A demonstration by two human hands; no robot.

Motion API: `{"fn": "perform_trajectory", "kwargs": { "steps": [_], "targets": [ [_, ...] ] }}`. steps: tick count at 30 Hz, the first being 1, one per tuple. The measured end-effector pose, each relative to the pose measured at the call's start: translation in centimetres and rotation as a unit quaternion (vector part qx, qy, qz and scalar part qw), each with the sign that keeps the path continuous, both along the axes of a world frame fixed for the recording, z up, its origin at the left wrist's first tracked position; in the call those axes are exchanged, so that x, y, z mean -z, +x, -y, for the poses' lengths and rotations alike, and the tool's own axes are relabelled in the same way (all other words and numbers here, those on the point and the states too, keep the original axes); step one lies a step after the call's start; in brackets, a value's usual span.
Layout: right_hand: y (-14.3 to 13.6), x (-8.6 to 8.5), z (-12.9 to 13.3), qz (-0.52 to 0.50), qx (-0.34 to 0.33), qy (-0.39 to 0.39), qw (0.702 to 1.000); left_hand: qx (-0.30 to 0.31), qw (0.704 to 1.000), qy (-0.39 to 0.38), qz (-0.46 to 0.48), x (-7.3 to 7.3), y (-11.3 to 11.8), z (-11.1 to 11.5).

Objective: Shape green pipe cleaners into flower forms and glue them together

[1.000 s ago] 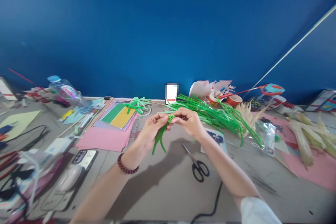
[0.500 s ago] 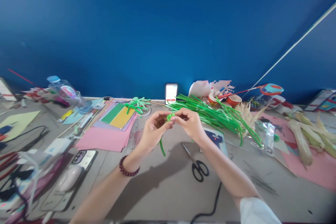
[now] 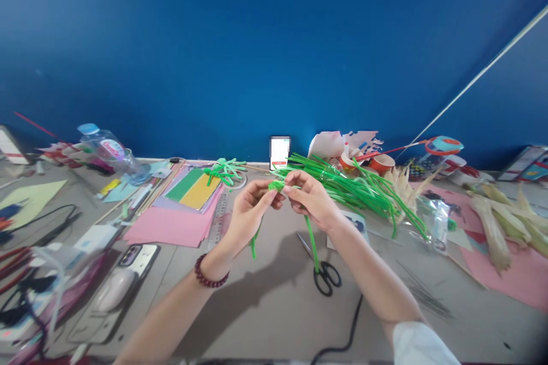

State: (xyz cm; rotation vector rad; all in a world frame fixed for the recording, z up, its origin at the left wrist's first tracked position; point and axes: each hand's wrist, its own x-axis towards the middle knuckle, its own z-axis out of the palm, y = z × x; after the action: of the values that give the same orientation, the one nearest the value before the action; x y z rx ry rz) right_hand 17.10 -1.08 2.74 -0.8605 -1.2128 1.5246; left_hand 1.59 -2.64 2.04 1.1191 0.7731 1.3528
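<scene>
Between my two hands, above the middle of the table, is a bright green pipe cleaner [image 3: 277, 185] bent into a small bundle. My left hand [image 3: 253, 205] pinches it with thumb and fingertips from the left. From the right, my right hand [image 3: 310, 199] grips it between thumb and forefinger. One green tail hangs below the left hand, and a longer one hangs below the right hand, its lower end in front of the scissors [image 3: 327, 278]. These scissors have black handles and lie on the table below my right hand. The finer shape of the bundle is partly hidden by fingers.
A heap of green pipe cleaners [image 3: 359, 185] lies behind my right hand. Coloured paper sheets [image 3: 171, 225] and a ruler [image 3: 219, 219] are at left, near a phone [image 3: 137, 256] with a mouse [image 3: 115, 291]. Corn husks [image 3: 492, 228] lie far right. A lit phone [image 3: 279, 154] stands at the wall.
The green bundle has turned in my fingers, and its loop looks wider now. A long tail now hangs under my right hand. The left tail has shifted slightly left.
</scene>
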Motion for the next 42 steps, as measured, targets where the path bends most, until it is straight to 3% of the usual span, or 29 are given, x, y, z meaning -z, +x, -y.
{"fn": "perform_trajectory", "kwargs": {
  "steps": [5,9,16,21,27,42],
  "targets": [
    [-0.2,0.4,0.2,0.091,0.089,0.126,0.984,0.005,1.0,-0.012,-0.001,0.2,-0.1,-0.1],
    [-0.6,0.6,0.6,0.166,0.163,0.265,0.936,0.013,0.999,-0.028,-0.011,0.2,-0.1,-0.1],
    [-1.1,0.7,1.2,0.232,0.218,0.438,0.841,0.054,0.995,-0.078,0.034,0.3,-0.4,0.0],
    [-0.9,0.9,1.1,0.265,0.195,0.461,0.824,0.038,0.994,-0.089,0.041,0.2,-0.6,-0.3],
    [-0.1,0.8,0.5,0.282,0.147,0.434,0.843,0.038,0.996,-0.062,0.058,0.2,-0.6,-0.6],
    [0.3,0.4,0.4,0.296,0.133,0.435,0.84,0.032,0.999,0.0,0.01,0.0,-0.5,-0.5]
  ]
}}
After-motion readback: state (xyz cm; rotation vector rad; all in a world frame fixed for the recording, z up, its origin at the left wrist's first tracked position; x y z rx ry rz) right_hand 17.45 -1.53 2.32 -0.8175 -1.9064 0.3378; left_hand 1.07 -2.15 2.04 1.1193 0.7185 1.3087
